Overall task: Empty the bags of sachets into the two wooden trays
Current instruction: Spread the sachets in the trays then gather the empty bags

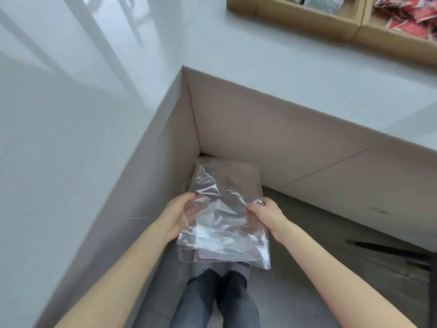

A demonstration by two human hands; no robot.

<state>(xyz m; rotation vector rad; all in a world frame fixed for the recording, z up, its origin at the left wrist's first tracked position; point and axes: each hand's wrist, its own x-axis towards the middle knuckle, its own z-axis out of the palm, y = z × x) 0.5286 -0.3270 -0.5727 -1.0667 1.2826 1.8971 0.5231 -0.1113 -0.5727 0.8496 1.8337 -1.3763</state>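
A view from head height looks down into the inner corner of an L-shaped pale grey worktop; below its edge, beige cabinet fronts meet at the corner. In the middle of the picture, a clear plastic bag, empty as far as can be seen and crinkled, is held low in front of the body, over the floor and well below the worktop surface. The left hand is closed on the bag's left edge, the fingers seen through the film; the right hand is pinched on the bag's right edge, thumb on top. More clear film appears to be layered beneath the bag, though whether this is 1 bag or several cannot be told. Both forearms are bare and reach in from the bottom corners; legs in dark trousers are seen below the bag. At the top right, 2 wooden trays are set side by side on the worktop, touching; the left tray is holding grey sachets, and the right tray is holding red sachets; both are cut off by the frame. A dark object lies on the floor at the right, too blurred to identify.
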